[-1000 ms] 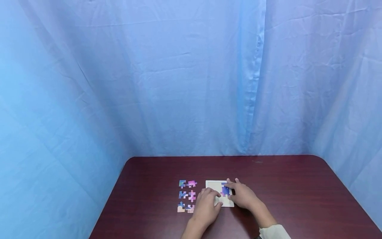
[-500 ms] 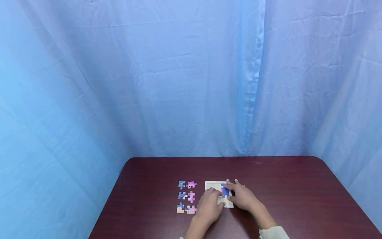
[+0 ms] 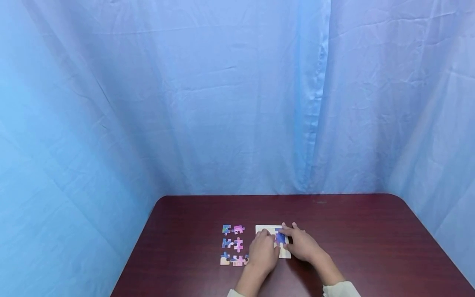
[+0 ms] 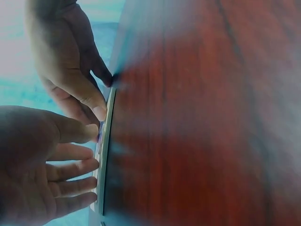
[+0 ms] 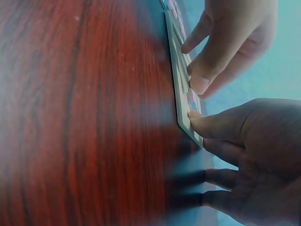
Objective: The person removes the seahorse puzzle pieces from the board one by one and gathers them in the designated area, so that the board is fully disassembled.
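A pale puzzle tray lies flat on the dark red table, with a blue-purple jigsaw piece in its right part. My left hand is over the tray's left and middle, and its fingers reach out straight to the tray's surface in the left wrist view. At the tray's right edge rests my right hand. Its thumb touches the tray top, the index finger is at the corner, and other fingertips are down beyond the tray. The left hand hides part of the tray.
Left of the tray, several loose jigsaw pieces lie in rows, blue ones and pink ones. One of them is partly covered by the left hand. Blue curtains surround the table at the back and sides.
My left hand has shifted a little to the right over the tray, uncovering part of a loose piece near its wrist. My right hand has stayed at the tray's edge.
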Action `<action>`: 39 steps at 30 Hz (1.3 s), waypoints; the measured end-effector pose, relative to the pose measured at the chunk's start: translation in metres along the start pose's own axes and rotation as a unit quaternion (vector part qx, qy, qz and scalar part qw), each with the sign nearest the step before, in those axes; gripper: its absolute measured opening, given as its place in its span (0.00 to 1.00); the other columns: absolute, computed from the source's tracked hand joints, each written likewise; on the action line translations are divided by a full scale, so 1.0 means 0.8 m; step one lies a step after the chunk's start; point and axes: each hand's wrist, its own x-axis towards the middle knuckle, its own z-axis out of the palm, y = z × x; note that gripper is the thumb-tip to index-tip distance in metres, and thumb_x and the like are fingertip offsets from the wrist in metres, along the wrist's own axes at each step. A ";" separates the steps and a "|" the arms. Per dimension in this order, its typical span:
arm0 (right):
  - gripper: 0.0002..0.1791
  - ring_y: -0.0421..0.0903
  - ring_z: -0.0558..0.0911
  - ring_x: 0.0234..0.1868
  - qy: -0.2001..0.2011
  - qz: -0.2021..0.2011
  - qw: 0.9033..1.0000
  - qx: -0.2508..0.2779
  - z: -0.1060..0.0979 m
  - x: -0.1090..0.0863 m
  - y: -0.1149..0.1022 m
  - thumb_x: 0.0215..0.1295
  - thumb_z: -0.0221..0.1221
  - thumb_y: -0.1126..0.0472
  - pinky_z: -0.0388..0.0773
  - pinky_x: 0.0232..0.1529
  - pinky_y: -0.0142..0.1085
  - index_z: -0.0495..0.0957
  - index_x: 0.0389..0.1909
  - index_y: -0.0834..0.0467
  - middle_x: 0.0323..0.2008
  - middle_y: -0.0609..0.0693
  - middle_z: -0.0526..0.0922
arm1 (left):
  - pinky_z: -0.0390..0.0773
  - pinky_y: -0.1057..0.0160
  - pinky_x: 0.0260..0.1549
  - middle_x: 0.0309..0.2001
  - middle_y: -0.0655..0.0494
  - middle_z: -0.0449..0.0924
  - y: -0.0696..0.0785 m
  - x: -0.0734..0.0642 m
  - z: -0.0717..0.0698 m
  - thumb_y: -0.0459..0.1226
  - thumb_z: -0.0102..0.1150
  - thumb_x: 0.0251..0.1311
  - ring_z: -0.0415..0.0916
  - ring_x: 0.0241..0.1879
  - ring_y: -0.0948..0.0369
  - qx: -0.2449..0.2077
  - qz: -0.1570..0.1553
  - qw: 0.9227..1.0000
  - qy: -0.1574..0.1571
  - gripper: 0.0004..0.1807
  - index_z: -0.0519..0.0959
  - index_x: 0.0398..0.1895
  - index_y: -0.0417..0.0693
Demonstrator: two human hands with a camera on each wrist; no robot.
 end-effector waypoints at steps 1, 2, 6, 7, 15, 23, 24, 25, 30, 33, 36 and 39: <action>0.27 0.75 0.63 0.78 0.000 0.000 1.000 0.000 0.000 0.000 0.000 0.63 0.69 0.67 0.62 0.72 0.74 0.81 0.65 0.61 0.74 0.62 0.74 | 0.84 0.60 0.38 0.40 0.55 0.84 0.001 0.001 0.000 0.41 0.72 0.59 0.80 0.41 0.58 0.008 0.001 1.000 0.008 0.13 0.91 0.44 0.46; 0.28 0.75 0.63 0.78 0.000 -0.001 1.000 0.000 0.000 0.000 0.000 0.63 0.69 0.67 0.62 0.72 0.74 0.81 0.65 0.61 0.74 0.62 0.74 | 0.84 0.60 0.36 0.39 0.55 0.83 0.002 0.002 0.001 0.41 0.72 0.58 0.80 0.39 0.58 0.016 0.000 1.000 0.016 0.10 0.91 0.41 0.46; 0.28 0.74 0.62 0.79 -0.004 0.002 1.000 0.005 0.000 0.000 -0.001 0.63 0.69 0.67 0.61 0.72 0.74 0.81 0.66 0.60 0.75 0.62 0.73 | 0.82 0.59 0.31 0.34 0.54 0.82 0.008 0.005 0.004 0.41 0.73 0.56 0.79 0.34 0.57 0.044 -0.011 0.998 0.041 0.07 0.90 0.30 0.47; 0.28 0.74 0.62 0.79 -0.005 0.004 1.000 0.006 -0.001 0.000 -0.001 0.64 0.70 0.67 0.61 0.72 0.74 0.81 0.66 0.60 0.75 0.62 0.73 | 0.82 0.59 0.30 0.34 0.53 0.82 0.010 0.006 0.006 0.41 0.74 0.55 0.79 0.33 0.56 0.051 -0.014 0.997 0.047 0.07 0.90 0.29 0.47; 0.29 0.74 0.60 0.80 -0.008 0.006 1.000 0.015 -0.006 0.000 -0.003 0.64 0.69 0.68 0.59 0.72 0.76 0.80 0.67 0.60 0.75 0.63 0.72 | 0.82 0.58 0.32 0.34 0.52 0.83 0.019 0.016 0.022 0.44 0.75 0.54 0.82 0.33 0.56 0.120 -0.043 0.990 0.063 0.12 0.89 0.36 0.47; 0.28 0.75 0.58 0.80 -0.019 0.011 1.000 0.020 -0.006 0.000 -0.004 0.66 0.68 0.67 0.57 0.73 0.77 0.80 0.67 0.60 0.76 0.64 0.71 | 0.80 0.58 0.34 0.35 0.55 0.83 0.026 0.014 0.023 0.48 0.76 0.53 0.82 0.35 0.58 0.164 -0.059 0.982 0.067 0.14 0.89 0.36 0.50; 0.28 0.75 0.57 0.81 -0.023 0.015 0.999 0.023 -0.005 0.001 -0.004 0.66 0.68 0.67 0.56 0.73 0.76 0.80 0.68 0.60 0.76 0.64 0.70 | 0.80 0.58 0.34 0.35 0.55 0.83 0.027 0.014 0.023 0.47 0.75 0.54 0.82 0.35 0.59 0.169 -0.061 0.982 0.064 0.13 0.89 0.37 0.50; 0.28 0.75 0.57 0.81 -0.025 0.016 0.999 0.024 -0.005 0.001 -0.004 0.67 0.68 0.67 0.56 0.73 0.76 0.79 0.68 0.60 0.76 0.64 0.70 | 0.80 0.59 0.35 0.35 0.55 0.83 0.028 0.013 0.023 0.47 0.74 0.55 0.82 0.35 0.59 0.174 -0.063 0.981 0.061 0.12 0.89 0.37 0.50; 0.28 0.75 0.56 0.81 -0.032 0.018 0.999 0.026 -0.005 0.000 -0.003 0.67 0.67 0.67 0.55 0.73 0.77 0.79 0.69 0.59 0.77 0.63 0.69 | 0.79 0.59 0.35 0.36 0.55 0.83 0.029 0.013 0.025 0.46 0.71 0.57 0.82 0.36 0.59 0.190 -0.068 0.978 0.051 0.11 0.89 0.38 0.50; 0.28 0.75 0.56 0.81 -0.033 0.014 0.999 0.026 -0.006 0.000 -0.003 0.67 0.67 0.67 0.55 0.73 0.77 0.79 0.69 0.59 0.77 0.64 0.69 | 0.79 0.59 0.36 0.36 0.56 0.82 0.028 0.013 0.027 0.46 0.70 0.58 0.81 0.36 0.59 0.196 -0.067 0.977 0.049 0.11 0.89 0.38 0.51; 0.29 0.75 0.56 0.81 -0.033 0.013 0.999 0.026 -0.006 0.000 -0.003 0.67 0.68 0.67 0.55 0.73 0.77 0.79 0.69 0.59 0.77 0.64 0.69 | 0.79 0.59 0.36 0.36 0.56 0.82 0.027 0.013 0.028 0.46 0.69 0.58 0.81 0.36 0.60 0.198 -0.065 0.977 0.048 0.11 0.89 0.39 0.50; 0.29 0.75 0.56 0.81 -0.032 0.011 0.999 0.026 -0.006 0.000 -0.003 0.67 0.68 0.67 0.55 0.73 0.77 0.78 0.69 0.60 0.77 0.64 0.69 | 0.78 0.59 0.36 0.36 0.56 0.82 0.027 0.013 0.027 0.48 0.70 0.58 0.81 0.36 0.60 0.196 -0.063 0.977 0.046 0.13 0.89 0.39 0.51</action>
